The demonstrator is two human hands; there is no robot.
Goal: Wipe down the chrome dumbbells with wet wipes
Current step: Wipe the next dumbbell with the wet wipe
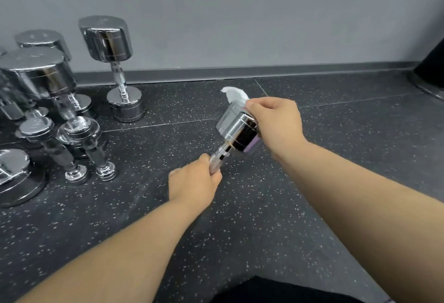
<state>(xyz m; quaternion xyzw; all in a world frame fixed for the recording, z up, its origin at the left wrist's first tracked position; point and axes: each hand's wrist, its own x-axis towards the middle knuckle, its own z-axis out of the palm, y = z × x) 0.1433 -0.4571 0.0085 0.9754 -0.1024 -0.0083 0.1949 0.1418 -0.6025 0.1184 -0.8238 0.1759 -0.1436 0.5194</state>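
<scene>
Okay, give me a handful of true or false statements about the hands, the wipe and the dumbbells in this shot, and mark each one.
1. The left hand grips the knurled handle of the held dumbbell. True.
2. The right hand is empty. False: it holds a white wipe against the held dumbbell's upper head.
3. The other dumbbells all lie on their sides. False: the tall dumbbell by the wall stands on end, and so do those grouped to its left.
4. The floor is dark with light speckles. True.
</scene>
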